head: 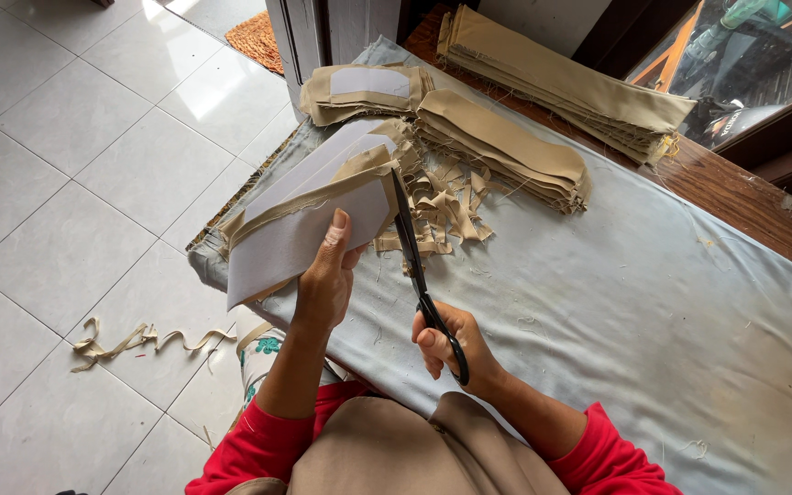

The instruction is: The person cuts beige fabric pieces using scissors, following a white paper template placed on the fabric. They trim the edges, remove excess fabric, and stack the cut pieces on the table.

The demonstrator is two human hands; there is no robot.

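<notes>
2 hands at work: my left hand (pixel 327 275) grips a grey-white lined tan fabric piece (pixel 309 234), held up over the table's left edge. My right hand (pixel 451 348) is closed through the handles of black scissors (pixel 412 252), blades at the piece's right edge. Tan offcuts (pixel 442 206) lie just beyond, 3 stacks of tan pieces (pixel 506 147) behind on the pale blue table cover (pixel 616 275).

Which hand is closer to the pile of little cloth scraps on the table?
Left. The left hand holds up the fabric piece just beside the scrap pile; the right hand grips the scissors handles farther back, near the person's body.
</notes>
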